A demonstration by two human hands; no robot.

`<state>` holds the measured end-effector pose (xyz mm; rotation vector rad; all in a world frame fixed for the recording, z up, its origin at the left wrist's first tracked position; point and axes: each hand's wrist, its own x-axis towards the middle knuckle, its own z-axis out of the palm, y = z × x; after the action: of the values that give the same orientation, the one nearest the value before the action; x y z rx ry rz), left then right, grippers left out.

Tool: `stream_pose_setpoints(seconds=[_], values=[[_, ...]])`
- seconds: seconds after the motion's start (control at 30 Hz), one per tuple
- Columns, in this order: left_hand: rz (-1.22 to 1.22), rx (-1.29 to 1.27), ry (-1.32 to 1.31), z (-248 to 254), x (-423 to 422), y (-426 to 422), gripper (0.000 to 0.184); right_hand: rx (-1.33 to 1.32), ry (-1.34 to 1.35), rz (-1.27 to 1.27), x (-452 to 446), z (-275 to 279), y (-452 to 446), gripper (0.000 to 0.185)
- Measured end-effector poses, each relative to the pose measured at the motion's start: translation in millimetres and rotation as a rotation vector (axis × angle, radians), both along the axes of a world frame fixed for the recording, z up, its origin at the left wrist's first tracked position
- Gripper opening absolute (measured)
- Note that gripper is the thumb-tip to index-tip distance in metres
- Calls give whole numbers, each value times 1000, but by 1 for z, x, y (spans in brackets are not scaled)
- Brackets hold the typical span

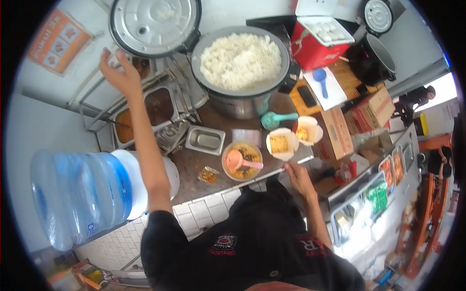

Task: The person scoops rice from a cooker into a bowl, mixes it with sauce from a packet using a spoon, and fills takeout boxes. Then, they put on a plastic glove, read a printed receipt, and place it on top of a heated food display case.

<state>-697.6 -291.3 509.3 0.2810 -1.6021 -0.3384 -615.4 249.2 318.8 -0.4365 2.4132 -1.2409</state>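
Note:
My left hand point(121, 72) is raised at the upper left with its fingers apart, just below the open round lid point(155, 26) of the rice cooker. Nothing shows in its fingers. White rice point(240, 60) fills the big cooker point(238, 104). At the counter's front edge is my right hand point(300, 178), fingers bent near the lower side of a paper box point(281, 144) with yellowish food; whether it grips anything is unclear. A second box point(308, 130) stands beside it. A pink scoop point(238, 160) lies in a bowl point(226, 167) of food. Behind the boxes rests a teal scoop point(274, 119).
On the left stand a large water bottle point(80, 194) and sauce trays point(160, 104). An empty metal tray point(205, 139) sits mid-counter. At the right are cardboard boxes point(371, 110), a red cooler point(315, 48) and a black pot point(371, 60). A person point(417, 99) is in the doorway.

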Motion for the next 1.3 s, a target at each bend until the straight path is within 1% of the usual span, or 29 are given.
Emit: stream_pose_setpoints(seconds=[0.07,0.1,0.13,0.17,0.2,0.23,0.3,0.33,0.37,0.43,0.53,0.57,0.6,0.63,0.67,0.7,0.73,0.77,0.8,0.9,1.0,1.1,1.13,1.23,1.3], values=[[141,5,-94,38,-53,-91,69,-5,-40,18,4,0,11,30],[114,123,-166,49,-75,-122,75,-27,-49,11,4,-2,16,30],[81,245,-246,56,-94,-148,82,-45,-64,-1,8,-7,22,30],[-25,375,-424,65,-105,-171,86,-59,-84,-15,12,-9,28,29],[-126,474,-427,72,-108,-160,84,-98,-103,-62,16,-3,30,30],[-221,571,-433,78,-104,-150,83,-97,-100,-69,16,-11,39,31],[-145,349,-479,75,-97,-149,80,-93,-111,-96,24,-41,53,34],[-121,230,-497,78,-100,-138,79,-102,-161,-129,25,-44,57,31],[-166,200,-562,81,-102,-127,76,-80,-167,-114,26,-46,61,29],[-249,148,-688,103,-84,-78,72,-29,-178,-74,17,-40,66,27],[-131,6,-845,112,-76,22,65,-74,-156,-17,-3,-31,67,24],[-254,-39,-895,111,-78,49,65,-59,-156,6,-11,-26,67,24],[-374,-81,-944,110,-77,79,66,-44,-156,34,-19,-19,67,23],[-431,-200,-918,108,-74,119,76,-31,-154,62,-26,-16,69,23],[-498,-283,-937,100,-79,137,84,-32,-137,70,-33,-16,72,23],[-481,-324,-967,96,-78,173,88,-33,-121,74,-38,-16,76,23],[-481,-449,-1014,86,-83,188,90,-34,-105,75,-42,-16,81,23],[-538,-558,-1061,80,-86,210,92,-38,-115,62,-44,-15,87,23],[-479,-774,-1009,61,-93,219,93,-42,-124,48,-46,-15,94,22],[-414,-904,-1079,27,-101,249,95,-44,-115,15,-51,-19,119,22],[-461,-904,-1111,7,-101,267,93,-69,-132,-57,-51,-29,143,22],[-534,-706,-931,22,-107,269,88,-76,-144,-92,-56,-39,161,23],[-499,-661,-888,29,-109,275,77,-68,-144,-88,-59,-41,167,23],[-491,-628,-875,35,-130,303,66,-89,-131,-25,-74,-42,172,22],[-574,-541,-908,17,-155,318,59,-85,-136,5,-85,-42,172,23]])
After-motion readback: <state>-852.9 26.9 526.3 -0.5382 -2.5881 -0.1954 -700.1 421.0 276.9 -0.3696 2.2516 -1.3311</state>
